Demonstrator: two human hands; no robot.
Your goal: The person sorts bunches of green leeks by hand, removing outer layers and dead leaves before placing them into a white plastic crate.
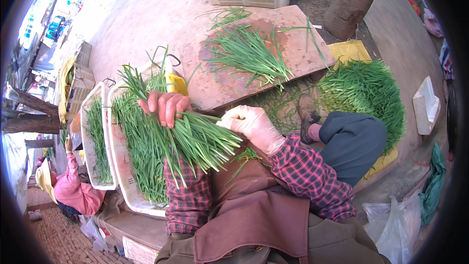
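Note:
My left hand (168, 106), bare, is closed round a thick bunch of garlic chives (202, 137) held above my lap. The pale cut ends of the bunch point right and toward me, while its leaf tips trail left over a white crate. My right hand (254, 124), in a thin pale glove, has its fingers curled and pinched at the bunch's right edge. What lies between those fingertips is too small to tell. A few loose chives (246, 158) rest on my brown apron (254, 220) below the hands.
More chives (251, 54) lie spread on a low reddish board (303, 22) ahead. A large pile (366, 100) sits on yellow sacking at the right. White crates (126, 186) filled with chives stand left. A tree trunk (352, 2) rises beyond. Another person (78, 186) in pink crouches far left.

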